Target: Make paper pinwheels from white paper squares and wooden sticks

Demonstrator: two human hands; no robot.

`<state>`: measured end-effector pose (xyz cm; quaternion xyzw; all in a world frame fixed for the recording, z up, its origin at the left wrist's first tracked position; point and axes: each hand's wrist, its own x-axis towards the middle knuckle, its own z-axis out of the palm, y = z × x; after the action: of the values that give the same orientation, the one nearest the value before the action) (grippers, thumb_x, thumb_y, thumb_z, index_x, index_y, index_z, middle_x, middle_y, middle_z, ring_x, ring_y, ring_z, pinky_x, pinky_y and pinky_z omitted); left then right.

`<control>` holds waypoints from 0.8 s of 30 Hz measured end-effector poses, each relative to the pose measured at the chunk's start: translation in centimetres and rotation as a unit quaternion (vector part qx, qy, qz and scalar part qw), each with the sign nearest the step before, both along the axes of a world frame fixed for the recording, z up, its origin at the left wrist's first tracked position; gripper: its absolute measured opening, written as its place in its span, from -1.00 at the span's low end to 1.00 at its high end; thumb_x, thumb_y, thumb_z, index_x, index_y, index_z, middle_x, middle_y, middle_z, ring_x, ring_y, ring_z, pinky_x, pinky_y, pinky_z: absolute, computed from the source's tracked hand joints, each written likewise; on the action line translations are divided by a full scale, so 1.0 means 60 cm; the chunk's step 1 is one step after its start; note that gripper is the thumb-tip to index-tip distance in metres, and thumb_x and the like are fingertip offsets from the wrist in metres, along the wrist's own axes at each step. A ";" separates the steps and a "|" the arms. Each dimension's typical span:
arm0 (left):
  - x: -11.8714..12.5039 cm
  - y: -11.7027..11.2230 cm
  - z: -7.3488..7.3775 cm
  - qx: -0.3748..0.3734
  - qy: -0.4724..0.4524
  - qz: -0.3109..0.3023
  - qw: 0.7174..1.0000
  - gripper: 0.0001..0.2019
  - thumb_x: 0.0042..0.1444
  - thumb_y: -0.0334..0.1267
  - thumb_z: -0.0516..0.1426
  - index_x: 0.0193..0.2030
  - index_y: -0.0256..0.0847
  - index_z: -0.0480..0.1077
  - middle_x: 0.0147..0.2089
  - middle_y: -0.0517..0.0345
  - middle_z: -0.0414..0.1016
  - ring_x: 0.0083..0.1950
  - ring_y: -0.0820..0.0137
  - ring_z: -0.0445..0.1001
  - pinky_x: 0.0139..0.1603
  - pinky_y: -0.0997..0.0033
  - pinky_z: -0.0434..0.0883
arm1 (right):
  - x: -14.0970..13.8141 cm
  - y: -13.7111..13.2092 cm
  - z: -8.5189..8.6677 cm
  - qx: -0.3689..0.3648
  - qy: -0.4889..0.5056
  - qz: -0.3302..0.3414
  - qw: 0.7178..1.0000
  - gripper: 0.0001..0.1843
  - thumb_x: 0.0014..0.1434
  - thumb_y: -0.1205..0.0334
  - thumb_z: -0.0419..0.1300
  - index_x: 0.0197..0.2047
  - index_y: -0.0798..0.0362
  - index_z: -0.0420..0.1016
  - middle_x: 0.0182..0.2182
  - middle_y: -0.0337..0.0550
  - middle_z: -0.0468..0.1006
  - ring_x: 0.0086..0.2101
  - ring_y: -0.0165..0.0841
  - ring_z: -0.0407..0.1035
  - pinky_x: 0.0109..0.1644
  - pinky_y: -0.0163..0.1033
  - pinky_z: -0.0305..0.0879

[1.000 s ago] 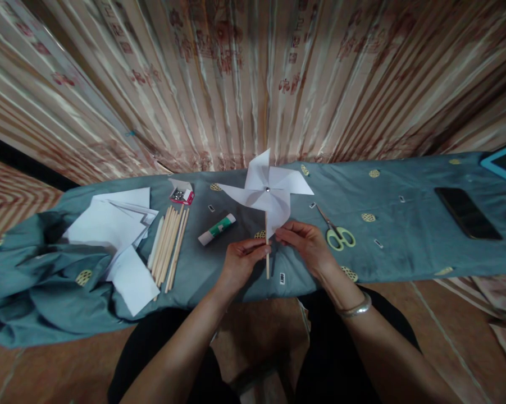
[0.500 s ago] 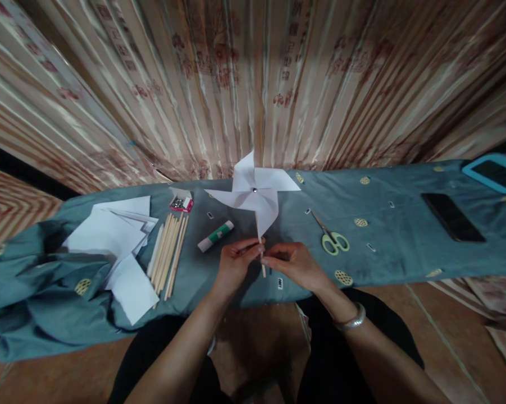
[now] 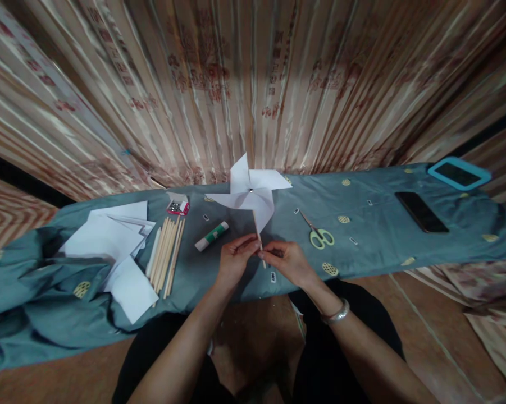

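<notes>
A white paper pinwheel (image 3: 261,199) with a metal pin at its centre stands on a thin wooden stick (image 3: 256,222). My left hand (image 3: 235,261) is closed, pinching the stick below the paper blades. Just beside it, my right hand (image 3: 287,260) also pinches the lower part of the stick between thumb and fingers. To the left of my hands lies a green and white glue stick (image 3: 211,236). Scissors with light green handles (image 3: 320,237) rest to the right, apart from my right hand.
Several wooden sticks (image 3: 165,252) lie beside a stack of white paper (image 3: 105,235). A small open box of pins (image 3: 178,205) sits behind them. At the right are a black phone (image 3: 422,211) and a blue-framed tablet (image 3: 459,173). A curtain (image 3: 236,84) hangs along the cloth-covered table's (image 3: 374,241) far edge.
The camera view has turned slightly right, so the things on the table appear shifted left. Both hands keep their pinch on the pinwheel's stick, and the pinwheel has tilted slightly.
</notes>
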<state>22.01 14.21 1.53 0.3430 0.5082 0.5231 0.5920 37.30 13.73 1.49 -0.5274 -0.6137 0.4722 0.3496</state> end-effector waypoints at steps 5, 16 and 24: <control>-0.002 -0.006 0.002 0.001 -0.003 -0.013 1.000 -0.64 -0.29 -0.13 0.42 -0.29 -0.24 0.64 -0.36 0.06 0.66 -0.39 0.38 0.53 -0.29 0.38 0.46 | 0.035 0.007 0.015 0.049 -0.064 -0.054 0.995 -0.70 0.05 -0.05 0.29 -0.45 0.02 0.60 -0.55 -0.22 0.60 -0.51 -0.36 0.38 -0.38 -0.26 0.24; -0.003 -0.014 0.004 0.013 0.003 -0.036 0.999 -0.71 -0.26 -0.15 0.39 -0.34 -0.22 0.64 -0.39 0.07 0.64 -0.42 0.40 0.48 -0.30 0.38 0.43 | 0.224 0.092 0.082 0.049 -0.329 -0.153 0.931 -0.63 0.12 -0.08 0.22 -0.39 0.05 0.64 -0.49 -0.17 0.60 -0.48 -0.36 0.37 -0.39 -0.30 0.19; -0.010 -0.017 0.000 0.014 -0.014 -0.036 0.999 -0.70 -0.25 -0.15 0.40 -0.32 -0.23 0.64 -0.35 0.05 0.66 -0.39 0.38 0.50 -0.24 0.33 0.46 | 0.350 0.146 0.073 -0.028 -0.507 -0.193 0.839 -0.79 0.09 0.21 0.29 -0.53 0.08 0.61 -0.55 -0.05 0.54 -0.50 -0.28 0.37 -0.37 -0.19 0.12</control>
<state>21.43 13.22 1.56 0.3617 0.4799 0.5130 0.6129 58.32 22.49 5.87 -0.8103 -0.5777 0.0785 0.0585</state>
